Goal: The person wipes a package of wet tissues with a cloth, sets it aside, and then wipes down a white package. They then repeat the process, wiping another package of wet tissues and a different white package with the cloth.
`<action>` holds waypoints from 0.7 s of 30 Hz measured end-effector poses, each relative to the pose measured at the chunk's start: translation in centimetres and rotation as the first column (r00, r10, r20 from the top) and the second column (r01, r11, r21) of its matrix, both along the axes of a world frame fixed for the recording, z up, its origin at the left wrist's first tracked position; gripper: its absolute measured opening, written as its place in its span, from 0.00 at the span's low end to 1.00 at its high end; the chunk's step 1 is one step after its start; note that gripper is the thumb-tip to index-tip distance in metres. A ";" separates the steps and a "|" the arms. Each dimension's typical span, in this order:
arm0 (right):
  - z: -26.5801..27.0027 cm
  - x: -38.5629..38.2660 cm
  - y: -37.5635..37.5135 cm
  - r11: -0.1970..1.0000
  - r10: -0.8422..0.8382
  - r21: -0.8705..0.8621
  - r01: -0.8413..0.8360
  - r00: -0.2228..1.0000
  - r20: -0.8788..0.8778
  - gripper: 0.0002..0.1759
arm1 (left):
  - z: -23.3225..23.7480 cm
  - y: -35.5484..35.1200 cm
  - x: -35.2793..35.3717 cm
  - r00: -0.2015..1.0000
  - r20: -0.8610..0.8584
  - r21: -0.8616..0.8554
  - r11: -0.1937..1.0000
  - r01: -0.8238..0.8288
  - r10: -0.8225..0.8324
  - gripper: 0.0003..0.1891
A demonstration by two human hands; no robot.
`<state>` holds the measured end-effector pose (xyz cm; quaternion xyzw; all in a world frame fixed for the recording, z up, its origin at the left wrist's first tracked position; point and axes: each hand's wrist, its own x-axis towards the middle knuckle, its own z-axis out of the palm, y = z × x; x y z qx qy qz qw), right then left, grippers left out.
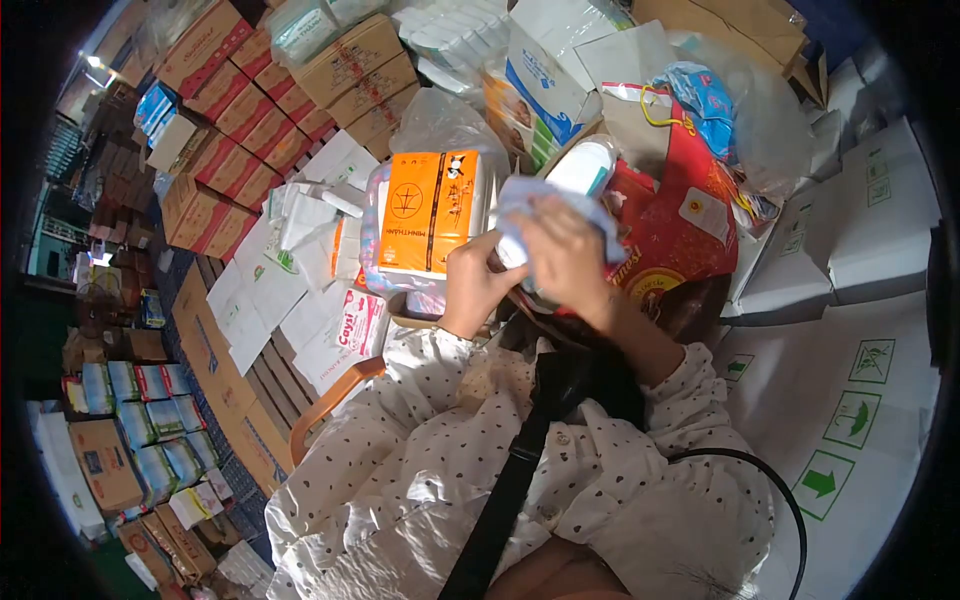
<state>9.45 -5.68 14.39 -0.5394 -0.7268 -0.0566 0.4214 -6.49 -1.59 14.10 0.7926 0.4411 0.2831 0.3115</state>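
Between my two hands is a white object, mostly covered, too hidden to name. My left hand (pixel 475 280) is closed round its lower left end, thumb pressed against it. My right hand (pixel 568 250) is closed on a light blue-grey cloth (pixel 606 215), somewhat blurred, laid over the same object. Just left of my hands stands an orange and white package (pixel 428 212) marked MINHTHANH, on top of other packs. Behind my right hand, a white bottle-like item (pixel 583 166) leans in a box. A red bag (pixel 690 215) lies to the right of it.
Stacked cartons (pixel 225 110) rise at the upper left. A Caysi pack (pixel 362 322) lies left of my left arm, near an orange chair arm (pixel 330 400). Large white boxes with green symbols (pixel 850 400) stand on the right. Plastic-wrapped packs (pixel 455 35) are at the back.
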 end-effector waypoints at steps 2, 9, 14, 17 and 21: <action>0.4 -1.4 -1.0 0.998 0.068 -0.011 -0.068 0.996 -0.056 0.20 | -1.4 0.0 0.2 0.995 0.101 0.091 0.996 -0.014 0.005 0.18; 0.0 1.9 0.6 0.994 0.104 -0.005 -0.105 0.994 -0.027 0.19 | -0.4 -1.3 0.3 0.988 0.153 0.054 0.999 -0.007 -0.001 0.20; 0.2 7.6 3.3 0.996 -0.080 0.032 0.079 0.997 0.012 0.16 | 0.4 -1.9 0.5 0.984 0.175 -0.004 1.000 0.011 -0.010 0.26; 0.4 7.8 3.3 0.988 -0.149 0.029 0.151 0.988 -0.037 0.16 | 0.7 -2.1 0.9 0.984 0.176 -0.017 1.000 0.008 -0.004 0.25; -0.1 3.8 1.0 0.999 -0.037 -0.027 0.037 0.999 -0.003 0.16 | -0.3 -1.4 1.0 0.988 0.151 0.098 0.995 0.014 -0.029 0.25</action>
